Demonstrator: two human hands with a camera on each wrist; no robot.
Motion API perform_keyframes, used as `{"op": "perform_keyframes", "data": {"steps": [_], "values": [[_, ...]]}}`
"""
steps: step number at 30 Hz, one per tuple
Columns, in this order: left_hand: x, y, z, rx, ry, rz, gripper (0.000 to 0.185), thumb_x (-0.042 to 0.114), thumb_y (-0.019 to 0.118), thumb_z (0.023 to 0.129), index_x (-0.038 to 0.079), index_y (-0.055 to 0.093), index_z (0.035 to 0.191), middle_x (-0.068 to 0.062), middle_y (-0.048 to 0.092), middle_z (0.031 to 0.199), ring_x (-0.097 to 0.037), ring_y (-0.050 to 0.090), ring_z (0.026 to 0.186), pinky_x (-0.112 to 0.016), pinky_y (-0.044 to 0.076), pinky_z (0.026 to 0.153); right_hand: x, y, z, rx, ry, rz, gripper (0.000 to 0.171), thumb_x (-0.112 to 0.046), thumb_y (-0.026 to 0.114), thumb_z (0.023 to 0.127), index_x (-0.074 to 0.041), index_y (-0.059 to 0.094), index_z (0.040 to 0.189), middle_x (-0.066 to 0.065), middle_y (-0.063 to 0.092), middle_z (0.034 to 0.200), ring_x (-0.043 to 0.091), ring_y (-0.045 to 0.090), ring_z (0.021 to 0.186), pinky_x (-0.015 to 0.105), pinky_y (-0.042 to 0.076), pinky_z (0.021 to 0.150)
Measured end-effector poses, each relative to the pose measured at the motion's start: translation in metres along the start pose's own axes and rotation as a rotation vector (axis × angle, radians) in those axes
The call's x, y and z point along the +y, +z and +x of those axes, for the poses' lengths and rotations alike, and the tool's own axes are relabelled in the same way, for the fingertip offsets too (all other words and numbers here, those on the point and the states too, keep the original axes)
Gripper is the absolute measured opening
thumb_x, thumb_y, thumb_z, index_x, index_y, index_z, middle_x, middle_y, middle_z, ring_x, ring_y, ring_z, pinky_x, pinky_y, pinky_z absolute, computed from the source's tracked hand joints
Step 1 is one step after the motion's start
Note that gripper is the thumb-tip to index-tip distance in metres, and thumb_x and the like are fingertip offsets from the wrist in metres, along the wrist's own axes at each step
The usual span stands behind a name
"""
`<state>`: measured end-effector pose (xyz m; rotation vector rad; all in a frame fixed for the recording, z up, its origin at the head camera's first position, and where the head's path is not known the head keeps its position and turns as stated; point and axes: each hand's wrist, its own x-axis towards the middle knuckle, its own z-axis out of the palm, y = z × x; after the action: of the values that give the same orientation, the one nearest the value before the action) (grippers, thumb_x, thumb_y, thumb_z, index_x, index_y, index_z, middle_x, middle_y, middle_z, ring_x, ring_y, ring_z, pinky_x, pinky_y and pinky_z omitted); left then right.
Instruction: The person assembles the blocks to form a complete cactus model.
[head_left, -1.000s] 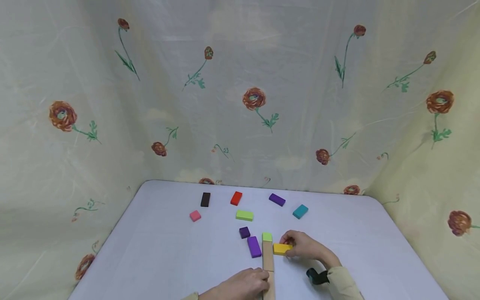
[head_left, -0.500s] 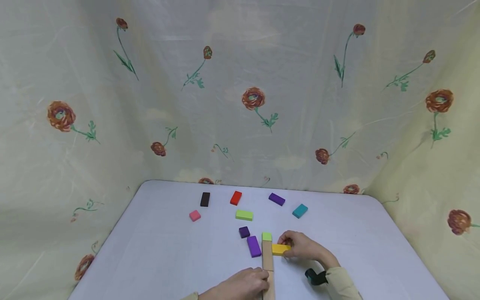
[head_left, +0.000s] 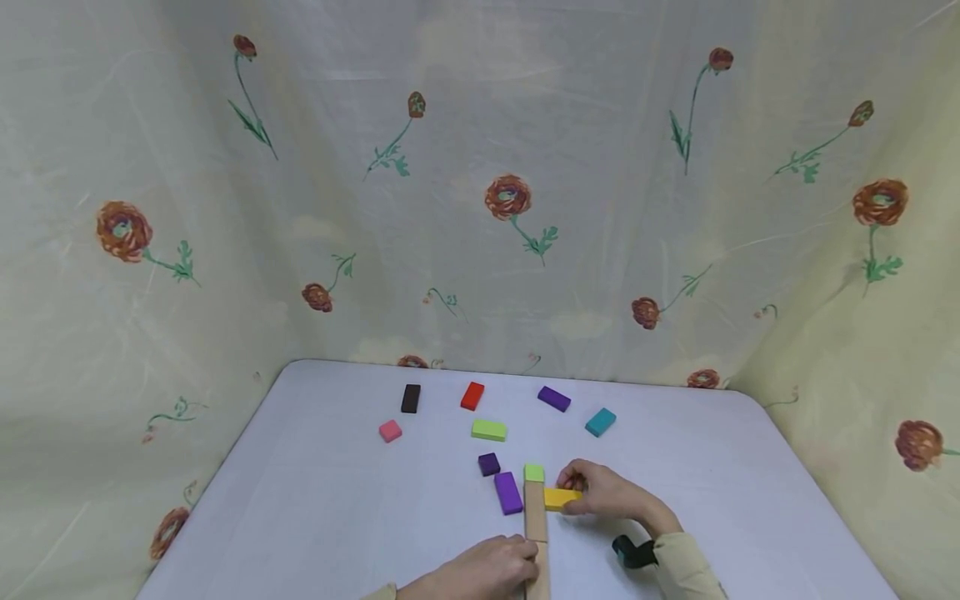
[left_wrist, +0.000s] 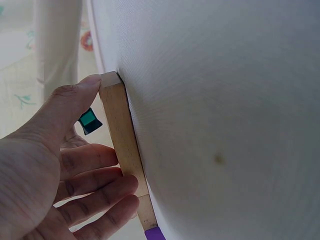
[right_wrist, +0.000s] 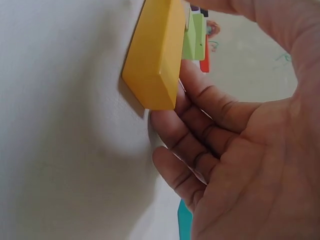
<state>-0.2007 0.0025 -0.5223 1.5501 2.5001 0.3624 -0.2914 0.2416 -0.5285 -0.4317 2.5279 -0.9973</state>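
Presently, right hand (head_left: pixel 606 492) pinches yellow block (head_left: pixel 557 499), at three o'clock of far plank (head_left: pixel 536 510); left hand (head_left: pixel 487 570) pinches near plank (head_left: pixel 543 573), six o'clock.

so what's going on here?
A person is handling blocks on a white table. The right hand pinches a yellow block, its end at the side of the farther wooden block. The left hand holds the nearer wooden block, end to end with that one. Other blocks, like a red block, lie scattered farther back.
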Motion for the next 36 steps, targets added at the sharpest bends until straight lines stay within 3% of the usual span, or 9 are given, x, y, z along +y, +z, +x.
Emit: {"op": "perform_keyframes", "data": {"steps": [6, 15, 20, 36], "values": [[0.001, -0.001, 0.0, -0.009, -0.002, 0.01, 0.036, 0.042, 0.062, 0.081, 0.018, 0.067, 0.107, 0.012, 0.056, 0.093, 0.005, 0.047, 0.079, -0.009, 0.04, 0.069, -0.001, -0.001, 0.001, 0.061, 0.034, 0.017, 0.044, -0.029, 0.076, 0.07, -0.009, 0.054, 0.102, 0.003, 0.053, 0.093, 0.018, 0.046, 0.084, 0.03, 0.041, 0.071], [0.001, -0.002, 0.0, 0.006, -0.002, 0.017, 0.035, 0.041, 0.064, 0.08, 0.018, 0.067, 0.106, 0.012, 0.056, 0.091, 0.005, 0.045, 0.077, -0.008, 0.04, 0.068, 0.006, -0.012, 0.005, 0.356, 0.071, 0.069, 0.037, -0.022, 0.071, 0.077, -0.011, 0.054, 0.107, 0.004, 0.055, 0.101, 0.018, 0.047, 0.091, 0.031, 0.041, 0.075], [0.002, -0.002, 0.0, 0.042, 0.027, 0.051, 0.028, 0.034, 0.067, 0.08, 0.017, 0.068, 0.102, 0.012, 0.054, 0.088, 0.005, 0.043, 0.075, -0.007, 0.037, 0.064, 0.016, -0.022, 0.008, 0.461, 0.066, 0.105, 0.041, -0.02, 0.068, 0.079, -0.008, 0.048, 0.113, 0.011, 0.052, 0.111, 0.024, 0.045, 0.101, 0.037, 0.038, 0.083], [0.0, -0.001, 0.001, 0.01, 0.013, 0.017, 0.029, 0.034, 0.066, 0.08, 0.018, 0.067, 0.105, 0.013, 0.054, 0.088, 0.006, 0.043, 0.074, -0.007, 0.038, 0.065, 0.047, -0.04, 0.024, 0.656, 0.076, 0.211, 0.061, -0.015, 0.065, 0.081, 0.002, 0.03, 0.128, 0.018, 0.034, 0.126, 0.031, 0.034, 0.114, 0.044, 0.03, 0.095]]}}
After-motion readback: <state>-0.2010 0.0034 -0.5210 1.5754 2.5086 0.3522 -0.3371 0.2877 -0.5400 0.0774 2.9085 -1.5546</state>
